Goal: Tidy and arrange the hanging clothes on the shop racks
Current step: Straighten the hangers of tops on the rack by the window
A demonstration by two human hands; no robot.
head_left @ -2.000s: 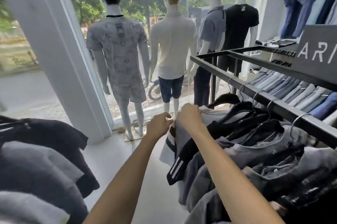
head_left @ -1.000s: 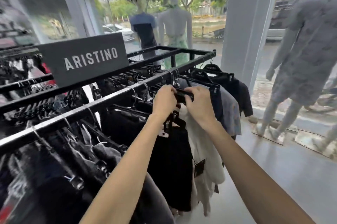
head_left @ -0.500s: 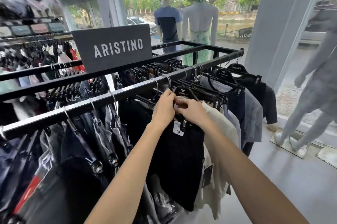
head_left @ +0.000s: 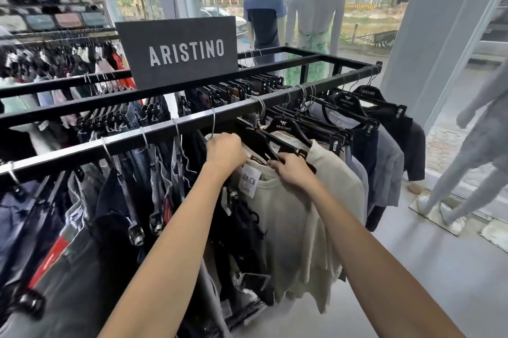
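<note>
the left hand (head_left: 226, 148) is curled tight just under the near black metal rail (head_left: 154, 134). its fingers (head_left: 217, 142) wrap round the top of a wire-hooked hanger (head_left: 213, 120) that carries a black garment (head_left: 243, 230) (the fingertips are tucked out of sight behind the knuckles). the right hand (head_left: 293, 171) sits just right of it, with its fingers (head_left: 276, 164) bent and pinching the near arm of a black plastic hanger printed aristino (head_left: 283, 128). this grip is at the collar of the cream short-sleeved shirt (head_left: 302, 222) hanging from it.

both bare forearms reach up from the near edge. the left one crosses in front of dark hanging clothes and the right one passes over the cream shirt's shoulder. the hands are close but apart, with a white paper tag (head_left: 249, 181) showing between and below them.

left of the hands the rail is packed with dark trousers and jeans on clip hangers (head_left: 132, 200). right of the cream shirt, grey and navy shirts (head_left: 384, 167) run out to the rail's end. a dark grey sign reading aristino (head_left: 178, 52) stands on the rack's middle bar.

at the far window stand a mannequin in a blue and navy t-shirt (head_left: 264, 19) and a mannequin in a green dress (head_left: 316, 35). a broad white pillar (head_left: 428, 35) rises to the right, and a grey-clothed mannequin (head_left: 478, 150) stands beyond it on the pale floor (head_left: 412, 269).
</note>
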